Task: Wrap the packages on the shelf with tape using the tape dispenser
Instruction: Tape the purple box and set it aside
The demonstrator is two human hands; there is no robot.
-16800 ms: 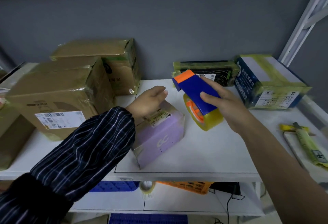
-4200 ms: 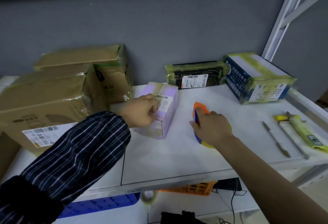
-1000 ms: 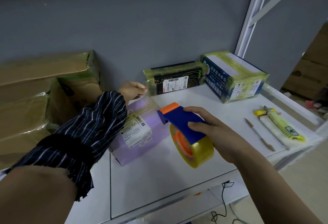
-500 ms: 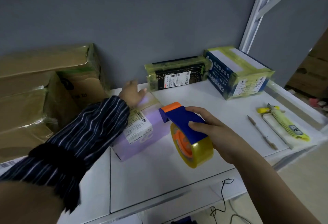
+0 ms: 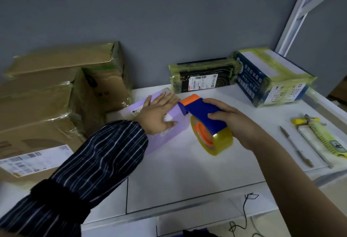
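Right hand (image 5: 232,124) supplies the grip: fingers and thumb curled firmly round the blue body of the blue-and-orange plastic tape dispenser (image 5: 204,116). Its fat roll of clear yellowish tape hangs below, and its orange nose points at the near edge of the left hand. That left hand (image 5: 157,113) lies flat, fingers straight and spread, pressing on top of the small lilac cardboard box (image 5: 163,139), which sits on the white shelf (image 5: 187,176) just left of the dispenser.

The lilac box looks light and fairly stiff, likely to skate on the smooth shelf, so a flat palm on top or a pinch across the short ends should steady it. The dispenser is rigid, so take it by the blue body, well clear of the orange cutter end.

Now the count: one dispenser and one lilac box. Against the back wall stand one black box wrapped in yellowish tape (image 5: 202,77) and one blue-and-white box (image 5: 270,81), also taped. The brown cardboard cartons (image 5: 56,86) stacked at far left number at least two; I cannot tell exactly. At far right lie one yellow utility knife (image 5: 319,135) and one slim pen (image 5: 294,146).
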